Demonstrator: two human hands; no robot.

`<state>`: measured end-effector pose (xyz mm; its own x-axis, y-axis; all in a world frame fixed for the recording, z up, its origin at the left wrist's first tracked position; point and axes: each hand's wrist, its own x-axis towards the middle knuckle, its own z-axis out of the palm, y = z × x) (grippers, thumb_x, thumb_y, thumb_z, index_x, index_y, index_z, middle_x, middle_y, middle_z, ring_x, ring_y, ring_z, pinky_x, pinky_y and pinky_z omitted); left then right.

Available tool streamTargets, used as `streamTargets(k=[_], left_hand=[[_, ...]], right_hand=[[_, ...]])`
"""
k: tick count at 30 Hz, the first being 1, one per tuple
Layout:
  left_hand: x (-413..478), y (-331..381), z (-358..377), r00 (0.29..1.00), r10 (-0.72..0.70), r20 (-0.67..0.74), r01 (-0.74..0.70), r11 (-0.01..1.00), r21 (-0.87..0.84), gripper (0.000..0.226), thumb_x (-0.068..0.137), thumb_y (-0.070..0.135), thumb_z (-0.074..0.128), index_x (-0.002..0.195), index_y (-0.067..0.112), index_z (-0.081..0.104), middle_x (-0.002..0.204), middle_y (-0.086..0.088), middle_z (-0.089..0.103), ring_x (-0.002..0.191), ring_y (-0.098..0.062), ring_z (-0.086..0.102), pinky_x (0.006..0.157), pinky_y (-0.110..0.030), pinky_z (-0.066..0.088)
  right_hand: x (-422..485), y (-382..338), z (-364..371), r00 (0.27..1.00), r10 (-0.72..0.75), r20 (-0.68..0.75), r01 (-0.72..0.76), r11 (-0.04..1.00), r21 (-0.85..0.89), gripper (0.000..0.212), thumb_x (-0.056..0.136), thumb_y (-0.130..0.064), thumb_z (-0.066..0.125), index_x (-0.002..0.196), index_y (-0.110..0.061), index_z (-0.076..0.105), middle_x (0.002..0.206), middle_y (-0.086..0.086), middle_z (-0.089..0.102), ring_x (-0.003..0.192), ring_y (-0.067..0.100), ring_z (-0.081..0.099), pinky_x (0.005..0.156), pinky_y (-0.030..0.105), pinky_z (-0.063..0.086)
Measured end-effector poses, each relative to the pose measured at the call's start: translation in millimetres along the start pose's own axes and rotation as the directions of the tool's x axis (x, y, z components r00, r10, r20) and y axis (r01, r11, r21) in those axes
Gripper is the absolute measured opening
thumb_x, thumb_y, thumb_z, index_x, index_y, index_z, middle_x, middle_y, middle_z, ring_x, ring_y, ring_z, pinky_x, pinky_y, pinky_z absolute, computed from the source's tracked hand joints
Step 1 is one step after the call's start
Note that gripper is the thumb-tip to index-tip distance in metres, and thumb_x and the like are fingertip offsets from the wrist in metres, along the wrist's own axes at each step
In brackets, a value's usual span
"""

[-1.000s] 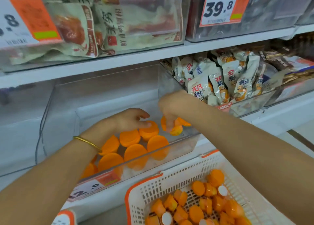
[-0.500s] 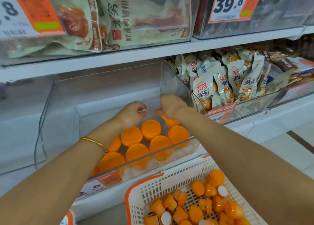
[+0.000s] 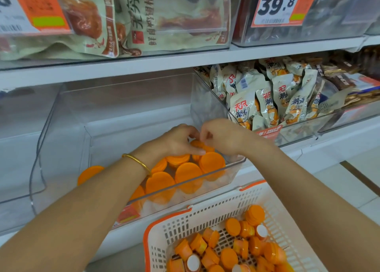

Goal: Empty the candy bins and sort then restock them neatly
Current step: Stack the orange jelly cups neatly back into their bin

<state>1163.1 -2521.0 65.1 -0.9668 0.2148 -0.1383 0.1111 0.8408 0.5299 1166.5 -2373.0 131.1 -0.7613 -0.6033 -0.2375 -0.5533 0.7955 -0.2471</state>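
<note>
Both hands are reaching into the clear bin [image 3: 233, 170] on the lower shelf [image 3: 308, 154], meeting at its back right corner. The left hand [image 3: 177, 140], with a gold bangle [image 3: 137, 162] on its wrist, and the right hand [image 3: 223, 137] have their fingers [image 3: 196, 152] curled in toward each other, and together they pinch one orange candy cup [image 3: 197, 143] just above the others. How the right fingertips sit on it is mostly hidden behind the hand itself.

Under the hands, the rows of cups [image 3: 188, 174] stand lid-up on the bin floor, close together and touching, filling the right and front part. One more orange lid [image 3: 89, 173] shows through the bin's left wall, apart from the group.

Below and in front of the bin sits a white basket [image 3: 205, 214] with an orange rim, and in it a heap of cups [image 3: 228, 257] lies jumbled, some on their sides, a few showing white ends.

Just beside the bin, to the right, another clear bin holds pale snack packets [image 3: 267, 101] piled high. On the shelf above, large green bags [image 3: 154, 18] fill a bin, and a price tag [image 3: 277, 4] reading 39.8 hangs on the bin next to it.
</note>
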Motion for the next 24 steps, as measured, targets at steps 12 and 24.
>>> streamTargets(k=[12, 24], left_hand=[[4.8, -6.2, -0.4, 0.993, -0.114, 0.028, 0.116, 0.988, -0.105, 0.032, 0.097, 0.021, 0.051, 0.128, 0.013, 0.054, 0.132, -0.007, 0.054, 0.119, -0.022, 0.05, 0.099, -0.03, 0.04], [-14.1, -1.5, 8.7, 0.966, -0.206, 0.154, 0.138, 0.92, 0.367, 0.054, 0.099, 0.053, 0.016, 0.15, 0.033, 0.012, 0.153, -0.005, 0.031, 0.134, -0.029, 0.036, 0.105, -0.046, 0.035]], right_hand=[[-8.4, 2.9, 6.4, 0.999, 0.036, 0.039, -0.035, 0.999, -0.02, 0.023, 0.095, 0.003, 0.037, 0.114, -0.003, 0.05, 0.098, 0.008, 0.05, 0.085, 0.02, 0.042, 0.056, 0.024, 0.031], [-31.0, 4.4, -3.4, 0.983, 0.075, -0.17, -0.016, 0.947, 0.321, 0.029, 0.093, 0.004, 0.039, 0.116, -0.001, 0.057, 0.116, 0.02, 0.059, 0.107, 0.035, 0.057, 0.093, 0.044, 0.047]])
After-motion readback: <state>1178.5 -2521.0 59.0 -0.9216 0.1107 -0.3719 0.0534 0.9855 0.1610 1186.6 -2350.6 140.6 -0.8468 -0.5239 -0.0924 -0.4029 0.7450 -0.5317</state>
